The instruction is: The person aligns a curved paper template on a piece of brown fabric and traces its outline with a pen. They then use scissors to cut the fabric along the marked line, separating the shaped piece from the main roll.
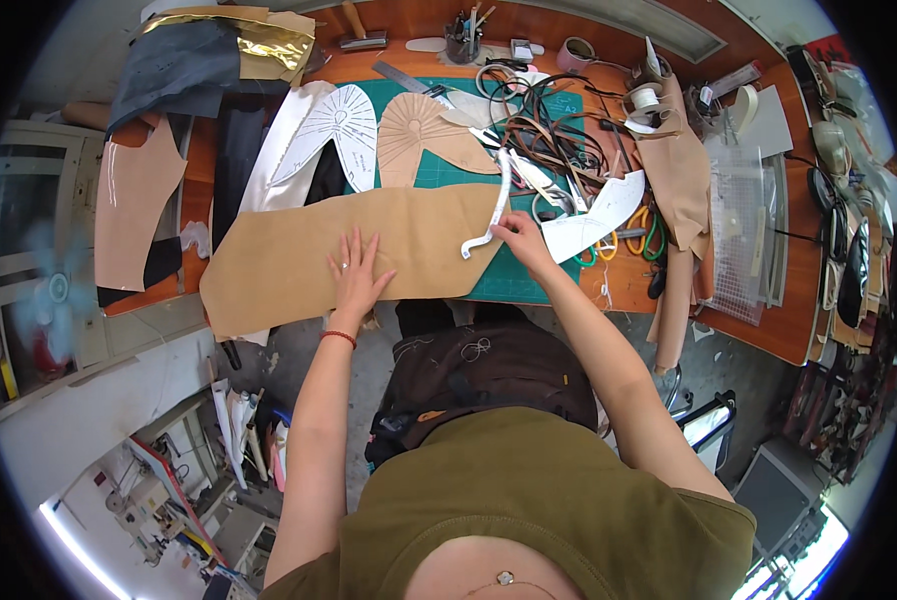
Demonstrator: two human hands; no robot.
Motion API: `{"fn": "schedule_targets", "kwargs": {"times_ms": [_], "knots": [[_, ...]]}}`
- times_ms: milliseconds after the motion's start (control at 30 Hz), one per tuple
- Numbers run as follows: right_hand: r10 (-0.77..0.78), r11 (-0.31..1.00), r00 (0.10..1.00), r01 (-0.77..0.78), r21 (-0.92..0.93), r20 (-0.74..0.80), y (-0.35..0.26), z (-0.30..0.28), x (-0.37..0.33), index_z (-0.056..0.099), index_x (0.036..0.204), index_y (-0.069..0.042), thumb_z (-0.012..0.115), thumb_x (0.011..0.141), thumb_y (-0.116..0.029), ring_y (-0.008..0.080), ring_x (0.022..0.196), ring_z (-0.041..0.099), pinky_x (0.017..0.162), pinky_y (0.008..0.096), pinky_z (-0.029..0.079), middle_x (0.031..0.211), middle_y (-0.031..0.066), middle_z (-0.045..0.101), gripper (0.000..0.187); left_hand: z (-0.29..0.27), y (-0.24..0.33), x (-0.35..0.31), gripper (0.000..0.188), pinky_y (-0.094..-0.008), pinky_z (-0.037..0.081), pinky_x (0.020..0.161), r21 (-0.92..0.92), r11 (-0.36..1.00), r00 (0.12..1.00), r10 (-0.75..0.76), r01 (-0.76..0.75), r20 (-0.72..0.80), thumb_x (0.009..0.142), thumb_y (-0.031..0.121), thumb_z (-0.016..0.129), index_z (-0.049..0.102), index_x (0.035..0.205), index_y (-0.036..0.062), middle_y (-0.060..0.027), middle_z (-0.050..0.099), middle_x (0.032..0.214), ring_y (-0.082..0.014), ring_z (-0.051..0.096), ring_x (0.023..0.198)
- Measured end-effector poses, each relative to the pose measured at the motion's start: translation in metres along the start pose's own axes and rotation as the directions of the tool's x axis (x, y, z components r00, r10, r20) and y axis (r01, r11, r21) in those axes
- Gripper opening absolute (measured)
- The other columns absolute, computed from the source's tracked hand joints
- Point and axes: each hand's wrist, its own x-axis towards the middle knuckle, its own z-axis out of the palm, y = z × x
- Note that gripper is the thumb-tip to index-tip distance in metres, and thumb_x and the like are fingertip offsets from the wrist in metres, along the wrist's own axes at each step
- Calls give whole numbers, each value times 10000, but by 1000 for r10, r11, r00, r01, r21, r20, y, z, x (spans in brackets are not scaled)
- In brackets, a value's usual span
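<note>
A large tan leather piece (pixel 289 240) lies flat across the table's front, its front edge reaching past the table edge. My left hand (pixel 361 275) rests on it with the fingers spread. At the leather's right end, my right hand (pixel 522 243) has its thumb and fingers closed on a narrow, curved white strip (pixel 502 195) with small dark marks. The strip's lower end curls left over the leather. Just beyond the leather lie a white paper pattern (pixel 341 125) with drawn lines and a light brown pattern (pixel 409 135) of similar shape.
A green cutting mat (pixel 514 285) lies under the leather. Tangled dark cords (pixel 559 130) and a white curved pattern (pixel 604 220) lie right of it, beside scissors with yellow and green handles (pixel 637 232). Leather rolls (pixel 679 180) hang over the right side. A hammer (pixel 362 38) lies at the back.
</note>
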Motion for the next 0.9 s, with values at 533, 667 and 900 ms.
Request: {"fn": "schedule_targets", "kwargs": {"times_ms": [533,667,900], "knots": [[257,933,964,-265,245,64,-29,-18,-72,692,831,-21,692,866,-198,66,545,531,518,222,397,734,27,665,181,-13,61,-8,517,-488,371,1001,-401,911,973,-1,-94,-231,876,264,652,496,1316,40,-172,495,1313,-322,453,1223],[362,758,913,-407,509,191,-36,24,-88,695,841,-32,677,886,-191,47,547,533,506,188,383,749,1,667,166,-1,107,-11,284,-250,479,749,-963,129,972,1,235,237,952,228,585,616,1135,13,-61,659,912,-130,605,812],[360,774,923,-375,510,132,1,1,-60,627,848,-63,672,896,-191,55,518,505,477,211,374,661,-17,582,144,-6,73,-18,188,-194,401,537,-887,293,925,20,358,380,958,209,572,638,914,38,21,575,678,-46,509,590]]}}
